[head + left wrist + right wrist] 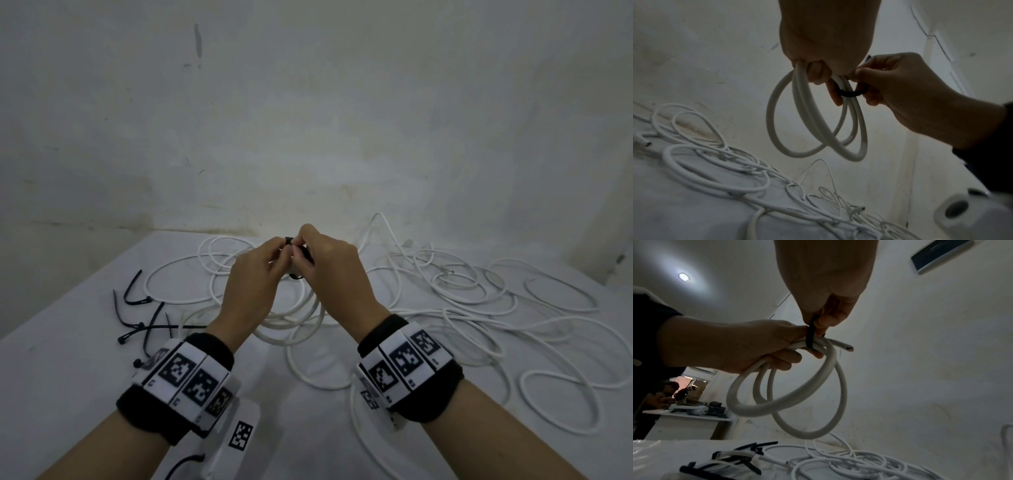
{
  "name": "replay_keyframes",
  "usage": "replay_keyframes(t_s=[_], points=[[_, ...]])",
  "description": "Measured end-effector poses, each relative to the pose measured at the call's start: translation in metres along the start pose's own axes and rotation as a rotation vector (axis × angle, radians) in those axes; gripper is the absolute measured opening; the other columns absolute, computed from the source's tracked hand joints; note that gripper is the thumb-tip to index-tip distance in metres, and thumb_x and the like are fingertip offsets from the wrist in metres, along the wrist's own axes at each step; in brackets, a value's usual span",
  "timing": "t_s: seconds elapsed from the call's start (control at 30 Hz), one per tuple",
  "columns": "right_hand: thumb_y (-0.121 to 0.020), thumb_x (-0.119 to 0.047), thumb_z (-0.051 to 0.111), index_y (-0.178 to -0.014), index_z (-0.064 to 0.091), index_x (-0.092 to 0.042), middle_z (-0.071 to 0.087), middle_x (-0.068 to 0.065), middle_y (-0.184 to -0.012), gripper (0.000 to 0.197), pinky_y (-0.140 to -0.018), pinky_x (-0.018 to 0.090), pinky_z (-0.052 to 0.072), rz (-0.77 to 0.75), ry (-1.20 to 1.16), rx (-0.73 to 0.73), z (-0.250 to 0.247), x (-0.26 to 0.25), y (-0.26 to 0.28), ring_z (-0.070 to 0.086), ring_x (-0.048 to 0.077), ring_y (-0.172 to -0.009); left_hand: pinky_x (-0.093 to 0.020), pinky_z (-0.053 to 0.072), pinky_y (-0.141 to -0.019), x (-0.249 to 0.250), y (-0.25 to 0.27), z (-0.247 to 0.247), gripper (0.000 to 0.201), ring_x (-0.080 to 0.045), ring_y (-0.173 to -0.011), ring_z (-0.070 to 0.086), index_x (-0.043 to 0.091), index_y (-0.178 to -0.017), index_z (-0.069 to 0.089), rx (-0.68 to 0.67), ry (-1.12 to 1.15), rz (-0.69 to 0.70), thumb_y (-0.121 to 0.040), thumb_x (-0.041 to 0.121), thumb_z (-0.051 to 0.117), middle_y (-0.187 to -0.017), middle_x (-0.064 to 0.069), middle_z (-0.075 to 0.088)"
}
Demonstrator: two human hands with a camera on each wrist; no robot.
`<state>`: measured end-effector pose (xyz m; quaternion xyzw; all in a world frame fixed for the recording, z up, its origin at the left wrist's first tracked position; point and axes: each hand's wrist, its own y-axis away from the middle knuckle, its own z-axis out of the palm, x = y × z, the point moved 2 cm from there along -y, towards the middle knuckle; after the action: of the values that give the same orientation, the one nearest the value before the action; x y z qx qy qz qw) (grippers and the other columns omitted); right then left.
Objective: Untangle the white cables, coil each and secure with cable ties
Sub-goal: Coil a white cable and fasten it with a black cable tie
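My left hand point(279, 255) grips a small coil of thick white cable point(807, 129) and holds it up above the table. The loops hang below my fingers point(785, 363). A black cable tie point(810, 335) wraps round the gathered strands at the top of the coil. My right hand point(303, 246) pinches this tie point(849, 94) right beside the left fingers. One cut cable end point(846, 346) sticks out past the tie. In the head view the coil point(291, 325) shows only partly, behind both hands.
Several spare black cable ties point(144, 318) lie on the white-covered table point(68, 377) at the left. A big tangle of thin white cables point(479, 308) spreads over the middle and right. A wall point(308, 120) stands close behind. People sit at another table point(670, 392) far off.
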<state>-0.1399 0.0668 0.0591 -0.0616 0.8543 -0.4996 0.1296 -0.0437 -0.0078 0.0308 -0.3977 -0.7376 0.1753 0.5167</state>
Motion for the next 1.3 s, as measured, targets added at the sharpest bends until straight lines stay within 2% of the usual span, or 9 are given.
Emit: replay_keyframes(t_s=[0.2, 0.4, 0.53, 0.6, 0.7, 0.8, 0.93, 1.17, 1.3], points=[[-0.087, -0.007, 0.059, -0.083, 0.052, -0.003, 0.048, -0.001, -0.055, 0.009, -0.043, 0.027, 0.04, 0.013, -0.035, -0.029, -0.001, -0.003, -0.008, 0.046, 0.018, -0.043, -0.021, 0.035, -0.054, 0.004, -0.003, -0.003, 0.032, -0.013, -0.061, 0.051, 0.018, -0.082, 0.058, 0.053, 0.015, 0.016, -0.092, 0.04, 0.037, -0.061, 0.006, 0.057], [-0.08, -0.003, 0.063, -0.071, 0.053, -0.005, 0.043, -0.006, -0.059, 0.013, -0.049, 0.019, 0.035, 0.069, -0.11, 0.034, -0.003, 0.0, -0.008, 0.039, 0.011, -0.049, -0.018, 0.033, -0.052, 0.007, -0.003, -0.003, 0.024, -0.008, -0.056, 0.047, 0.021, -0.078, 0.053, -0.024, 0.023, 0.048, -0.098, 0.03, 0.042, -0.057, 0.007, 0.052], [-0.085, -0.028, 0.057, -0.078, 0.058, -0.013, 0.057, -0.001, -0.075, 0.017, -0.057, 0.029, 0.041, 0.069, 0.045, 0.072, -0.009, -0.004, -0.011, 0.051, 0.015, -0.066, -0.02, 0.04, -0.058, 0.009, -0.004, -0.009, 0.021, -0.003, -0.061, 0.055, 0.031, -0.078, 0.053, -0.039, 0.079, 0.047, -0.094, 0.037, 0.041, -0.064, 0.012, 0.059], [-0.09, -0.044, 0.049, -0.078, 0.056, -0.019, 0.055, -0.005, -0.08, 0.029, -0.068, 0.031, 0.037, 0.255, 0.03, -0.088, -0.009, 0.002, -0.017, 0.051, 0.014, -0.074, -0.03, 0.046, -0.066, 0.009, -0.005, -0.011, 0.023, -0.007, -0.067, 0.058, 0.026, -0.084, 0.058, -0.056, 0.123, 0.032, -0.094, 0.037, 0.041, -0.071, 0.011, 0.062], [-0.09, -0.046, 0.054, -0.059, 0.051, -0.009, 0.045, 0.0, -0.057, 0.048, -0.062, 0.032, 0.032, 0.505, -0.337, -0.337, -0.009, 0.012, -0.023, 0.041, 0.014, -0.057, -0.03, 0.049, -0.077, 0.007, -0.006, -0.013, 0.025, -0.006, -0.081, 0.064, 0.024, -0.098, 0.062, -0.105, 0.141, 0.025, -0.092, 0.036, 0.042, -0.082, 0.009, 0.068], [-0.085, -0.03, 0.066, -0.068, 0.069, -0.006, 0.062, 0.003, -0.063, 0.03, -0.063, 0.03, 0.042, 0.534, -0.503, -0.297, -0.012, 0.014, -0.028, 0.054, 0.011, -0.059, -0.017, 0.047, -0.075, 0.005, -0.002, -0.014, 0.02, 0.004, -0.083, 0.063, 0.034, -0.1, 0.059, -0.157, 0.105, 0.056, -0.091, 0.036, 0.041, -0.087, 0.012, 0.067], [-0.084, -0.017, 0.068, -0.064, 0.065, -0.012, 0.059, -0.006, -0.061, 0.021, -0.06, 0.013, 0.041, 0.637, -0.604, -0.243, -0.009, 0.016, -0.028, 0.051, -0.004, -0.055, -0.025, 0.045, -0.069, 0.009, 0.004, -0.015, 0.027, -0.011, -0.072, 0.061, 0.021, -0.091, 0.059, -0.237, 0.068, 0.109, -0.094, 0.038, 0.037, -0.074, 0.004, 0.066], [-0.085, -0.014, 0.064, -0.059, 0.058, -0.014, 0.06, 0.004, -0.065, 0.027, -0.067, 0.033, 0.046, 0.697, -0.44, -0.029, -0.008, 0.027, -0.048, 0.056, 0.018, -0.066, -0.021, 0.034, -0.057, 0.02, 0.009, -0.016, 0.027, -0.009, -0.06, 0.051, 0.029, -0.082, 0.048, -0.29, -0.081, 0.305, -0.094, 0.04, 0.027, -0.06, 0.01, 0.054], [-0.087, -0.016, 0.062, -0.064, 0.058, -0.01, 0.052, -0.003, -0.059, 0.024, -0.063, 0.029, 0.041, 0.719, -0.414, -0.001, -0.003, 0.026, -0.048, 0.047, 0.011, -0.057, -0.015, 0.037, -0.057, 0.026, 0.01, -0.014, 0.036, 0.0, -0.065, 0.053, 0.023, -0.098, 0.056, -0.303, -0.124, 0.314, -0.086, 0.054, 0.045, -0.071, 0.013, 0.058]])
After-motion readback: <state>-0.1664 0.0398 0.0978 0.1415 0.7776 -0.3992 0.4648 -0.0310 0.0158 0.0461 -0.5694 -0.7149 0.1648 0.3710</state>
